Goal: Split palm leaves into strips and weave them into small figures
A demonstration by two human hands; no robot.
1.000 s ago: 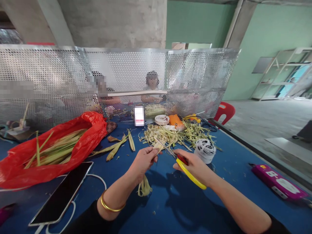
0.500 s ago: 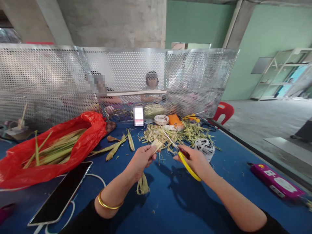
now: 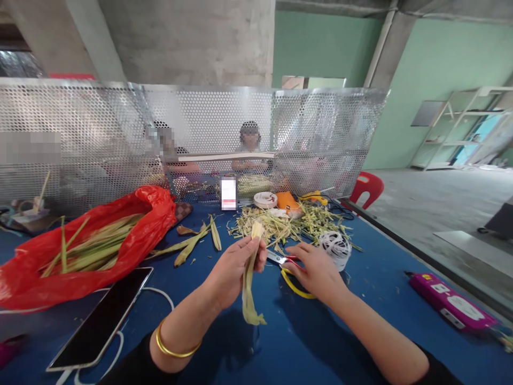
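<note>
Pinched in my left hand is a bundle of pale corn husk strips. Its trimmed, flat end stands up above my thumb, and the loose tails hang below my fingers. My right hand is at the red and yellow handles of a pair of scissors, with thumb and fingers still about the red part. The scissor blades point left, low over the blue table, close to my left fingers. Whether the scissors rest fully on the table I cannot tell. Behind both hands lies a heap of husk trimmings.
A red plastic bag of husks lies left, beside a phone with a white cable. White cord, a tape roll and a yellow tool lie beyond. A purple box-shaped thing is at right. Perforated metal screens people opposite.
The scissors have gone down and turned so the blades point left rather than up. My left hand has turned the husk bundle more upright, and its tails now hang in front of my fingers.
</note>
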